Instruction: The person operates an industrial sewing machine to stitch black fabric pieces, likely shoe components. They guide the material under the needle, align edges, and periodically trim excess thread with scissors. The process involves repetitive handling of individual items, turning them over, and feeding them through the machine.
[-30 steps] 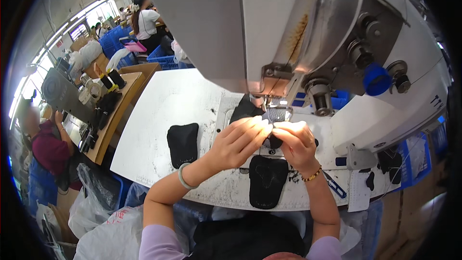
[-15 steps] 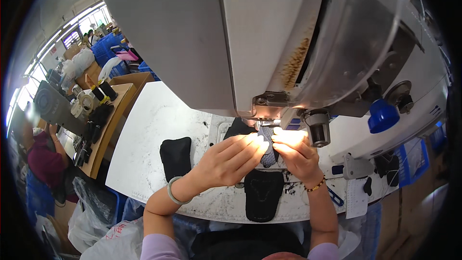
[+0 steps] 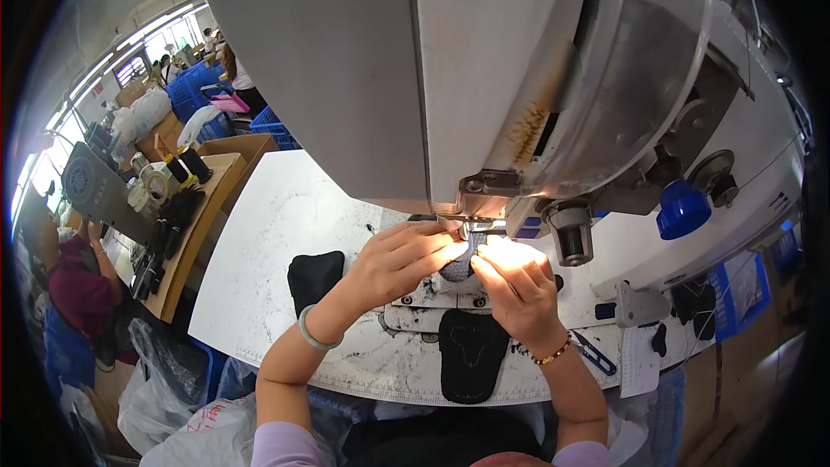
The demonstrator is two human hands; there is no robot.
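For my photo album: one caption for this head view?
Both hands, left and right, press dark grey fabric piece under white sewing machine.
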